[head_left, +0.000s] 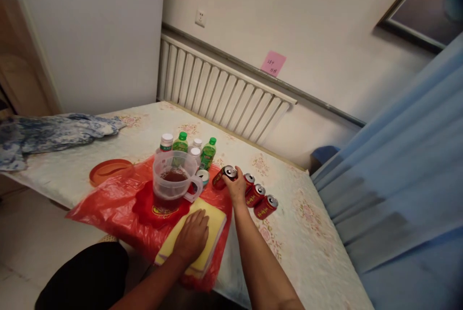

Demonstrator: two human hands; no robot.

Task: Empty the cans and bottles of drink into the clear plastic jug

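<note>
My right hand [236, 186] is closed around an opened red drink can [219, 179], upright or slightly tilted, at the right side of the red plastic bag [104, 206]. Beside it stands a row of red cans [265, 207] with opened tops. My left hand [192, 236] lies flat, fingers stretched, on a folded yellow cloth [213, 218]. Left of the cloth, a clear plastic pitcher [159, 175] with dark brown liquid stands on a red scalloped dish [142, 204]. Another can [203, 178] is partly hidden behind the pitcher's handle.
Behind the pitcher stand green-capped bottles [209, 153] and white-capped bottles [166, 141]. An orange-red lid [108, 171] lies left, near a bunched blue-and-white cloth [65, 131]. The flowered tablecloth [300, 252] covers the table. A radiator [217, 88] and a blue curtain [398, 170] are beyond it.
</note>
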